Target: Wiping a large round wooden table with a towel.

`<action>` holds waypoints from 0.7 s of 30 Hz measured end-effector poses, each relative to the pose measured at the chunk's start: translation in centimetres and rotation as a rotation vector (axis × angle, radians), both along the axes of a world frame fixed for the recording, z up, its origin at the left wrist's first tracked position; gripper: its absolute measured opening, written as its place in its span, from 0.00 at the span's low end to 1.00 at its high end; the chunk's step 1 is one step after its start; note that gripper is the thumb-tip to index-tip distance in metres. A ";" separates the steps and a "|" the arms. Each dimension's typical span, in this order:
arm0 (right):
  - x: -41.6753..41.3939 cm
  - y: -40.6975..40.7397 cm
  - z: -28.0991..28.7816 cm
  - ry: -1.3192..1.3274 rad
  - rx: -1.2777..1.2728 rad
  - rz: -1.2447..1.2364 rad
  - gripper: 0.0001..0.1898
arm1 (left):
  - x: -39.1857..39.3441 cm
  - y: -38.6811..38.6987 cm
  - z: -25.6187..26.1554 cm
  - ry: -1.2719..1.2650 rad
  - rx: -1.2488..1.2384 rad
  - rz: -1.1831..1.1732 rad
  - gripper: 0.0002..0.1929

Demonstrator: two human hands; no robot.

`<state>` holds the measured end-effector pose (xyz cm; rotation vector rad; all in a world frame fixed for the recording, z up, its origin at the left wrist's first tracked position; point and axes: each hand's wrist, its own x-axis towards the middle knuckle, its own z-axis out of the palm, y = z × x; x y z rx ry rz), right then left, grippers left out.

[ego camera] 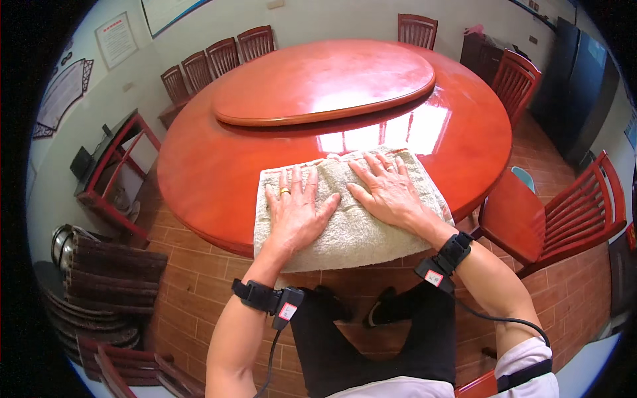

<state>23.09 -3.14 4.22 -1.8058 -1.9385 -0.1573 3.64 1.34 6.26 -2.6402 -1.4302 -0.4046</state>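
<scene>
A pale terry towel (358,239) lies spread over the near edge of a round, glossy red-brown wooden table (199,164), its front part hanging past the rim. My left hand (298,211) rests palm down on the towel's left half, fingers apart, with a gold-coloured ring on one finger. On the right half, my right hand (388,191) also lies flat with spread fingers, and a ring shows there too. Neither hand grasps the cloth. Both wrists wear black straps with small cabled devices.
A round wooden turntable (328,79) sits on the table beyond the towel. At right stands a wooden chair (557,219) near a light-blue container (523,179). Stacked dark items (114,273) are at lower left, beside a red-framed cabinet (117,174). More chairs (224,57) line the wall.
</scene>
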 end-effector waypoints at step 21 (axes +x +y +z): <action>-0.6 -0.2 -0.2 0.048 -0.017 -0.066 0.30 | -0.1 0.0 -0.5 -0.018 0.079 0.052 0.37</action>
